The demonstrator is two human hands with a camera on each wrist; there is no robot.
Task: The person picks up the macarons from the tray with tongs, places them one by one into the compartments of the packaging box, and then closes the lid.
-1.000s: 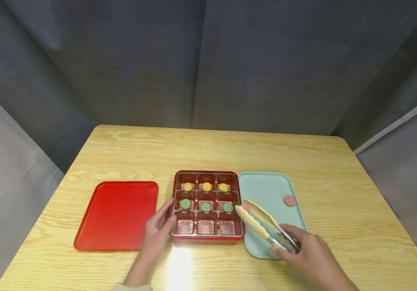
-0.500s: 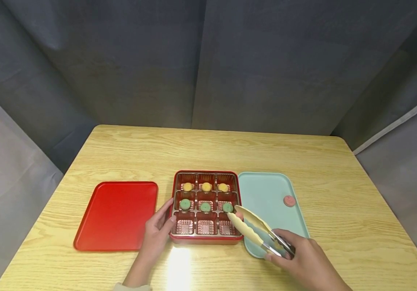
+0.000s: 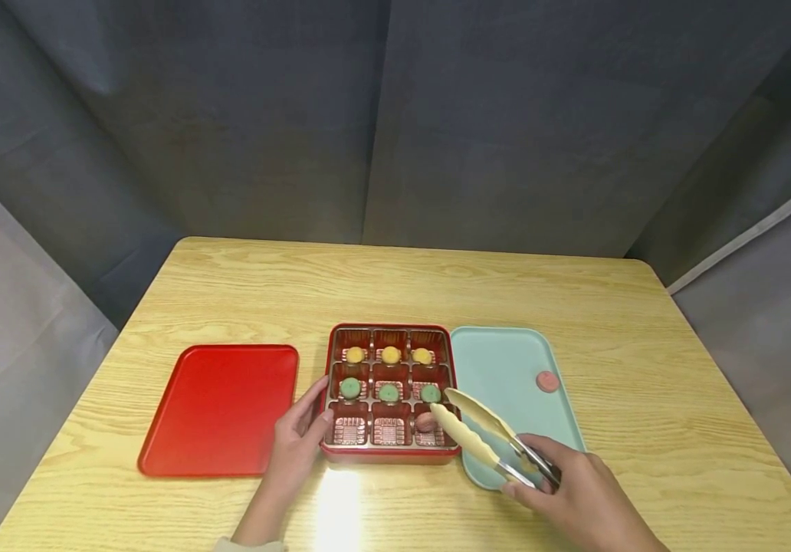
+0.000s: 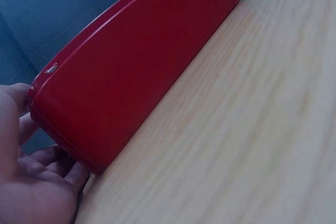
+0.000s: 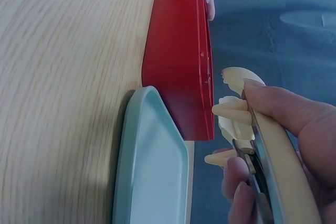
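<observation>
My right hand [image 3: 578, 491] grips a pair of tongs [image 3: 467, 441] with cream scalloped heads and metal arms. The tong tips are spread, over the right rim of a red box [image 3: 388, 457]. Inside the box's divided insert, a pink macaron [image 3: 426, 422] lies tilted in the front right compartment. Green macarons [image 3: 388, 393] sit across the middle row and small yellow round pieces [image 3: 391, 355] across the back row. At the box's left side my left hand [image 3: 297, 433] rests its fingers and thumb against the wall. In the left wrist view the hand [image 4: 39, 182] touches the box corner.
A pale green tray [image 3: 506, 368] stands against the box's right side, with one pink macaron [image 3: 548, 381] on it. To the left lies a flat red tray [image 3: 223, 414]. Grey curtains [image 3: 492, 138] hang behind the wooden table [image 3: 540, 287].
The tongs moved left and forward over the box's front right compartment and spread slightly. The pink macaron they held now lies in that compartment. My left hand has stayed put.
</observation>
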